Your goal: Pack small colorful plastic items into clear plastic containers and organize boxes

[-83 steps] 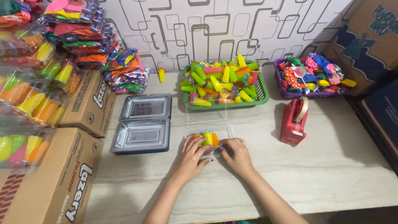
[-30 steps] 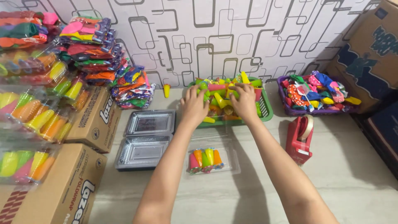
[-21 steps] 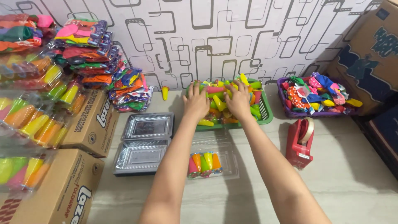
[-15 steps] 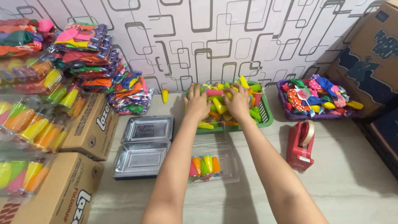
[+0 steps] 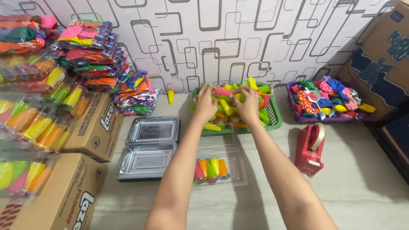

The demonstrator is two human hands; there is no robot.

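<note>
Patterned wall behind; left hand [image 5: 205, 103], right hand [image 5: 248, 104] both clutching balloons in green tray [image 5: 275, 121]; tape dispenser [image 5: 310, 148] rightward.

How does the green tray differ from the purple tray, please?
Both hands, left hand and right hand, are in the green tray; none touch the purple tray. The green tray holds long, stiff-looking pieces; the purple one holds limp, crumpled ones. The green sits mid-table, the purple further right. Both hold mixed colours.

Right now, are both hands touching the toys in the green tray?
Touching. The head view shows the left hand and right hand pressed onto the colourful toys heaped in the green tray, no gap visible.
</note>
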